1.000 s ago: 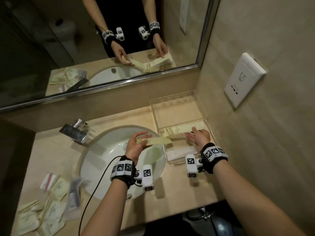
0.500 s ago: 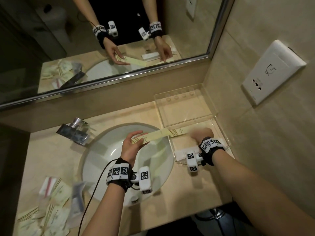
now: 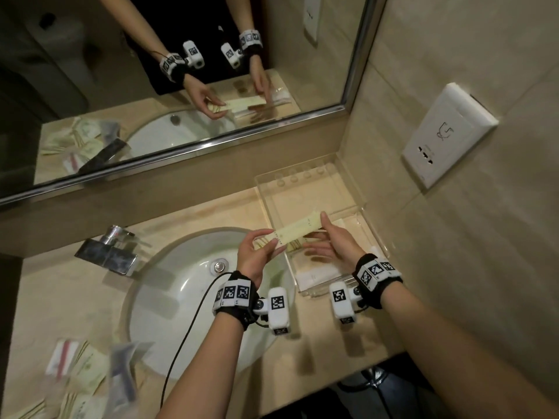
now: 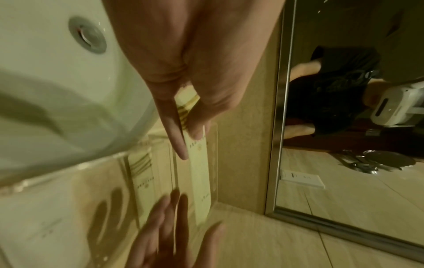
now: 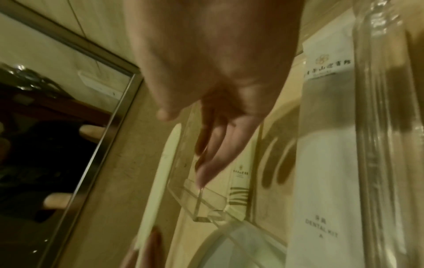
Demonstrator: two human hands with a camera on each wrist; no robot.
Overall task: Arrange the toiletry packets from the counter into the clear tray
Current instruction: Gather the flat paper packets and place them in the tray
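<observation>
Marble counter (image 3: 75, 285) holds sink (image 3: 181, 285); left hand (image 3: 257, 255) pinches packet (image 3: 298, 229), right hand (image 3: 335, 243) slack.

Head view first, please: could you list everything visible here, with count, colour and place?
held packet: one, pale yellow, in the air over the tray's left edge
clear tray: one, transparent, counter's back right corner
packets in tray: at least two, one white, one yellow
loose packets: a blurred pile, yellow, white and clear, counter's front left
sink: one, white, middle of counter
tap: one, chrome, behind the sink on the left
mirror: one, on the back wall
wall socket: one, white, right wall
left hand: pinches the held packet's left end
right hand: thumb at its right end, fingers straight
</observation>
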